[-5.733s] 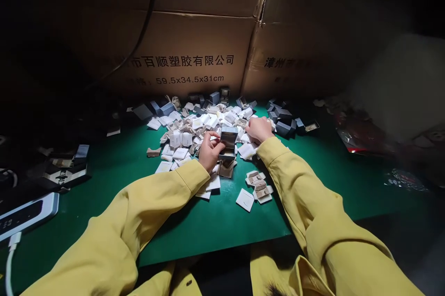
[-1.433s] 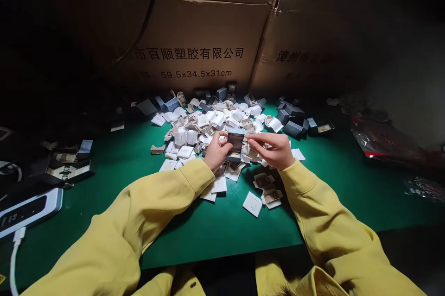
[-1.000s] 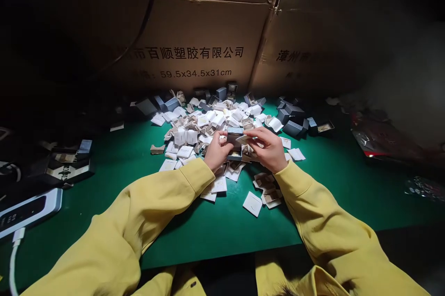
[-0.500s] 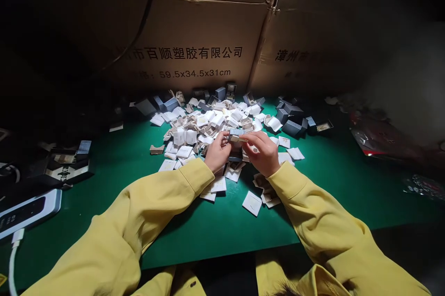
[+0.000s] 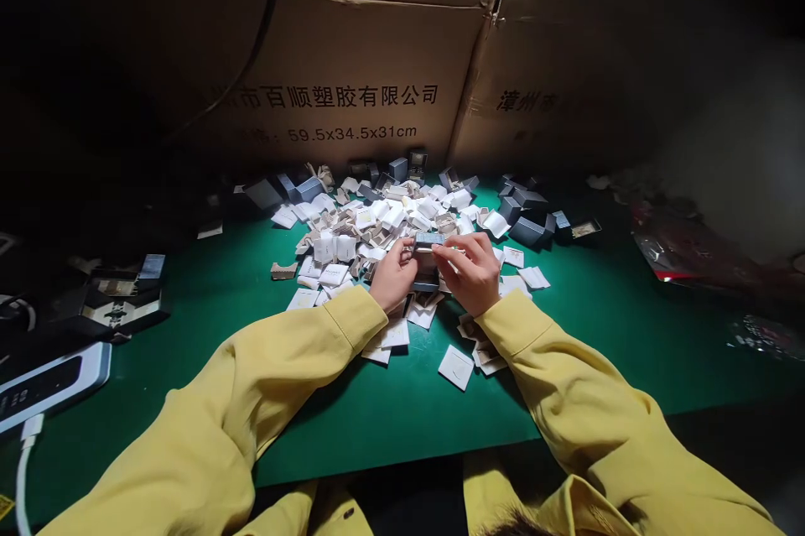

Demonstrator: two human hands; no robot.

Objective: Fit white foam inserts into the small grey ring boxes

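Note:
Above the middle of the green table, a small dark blue-grey box (image 5: 426, 281) stands with its lid raised toward the far side. My left hand (image 5: 394, 276) grips the box by its left side, fingers wrapped around it. At the lid's right side is my right hand (image 5: 473, 272), its fingers bent and pressed together at the rim. Whether those fingertips pinch the box itself or a small insert is too small to tell. Around both hands lies a heap of white printed cards (image 5: 334, 274) and beige folded card inserts (image 5: 343, 226).
More dark boxes (image 5: 532, 230) lie right of the heap, with others at its back. A dark tray (image 5: 119, 301) and a white device (image 5: 56, 381) with a cable sit at left. Large cartons (image 5: 352, 41) wall the back. Clear plastic bags (image 5: 685, 247) lie at right.
My right hand has shifted slightly left, its fingers drawn closer together at the box. More of the lid's dark face shows now. My left hand has barely moved.

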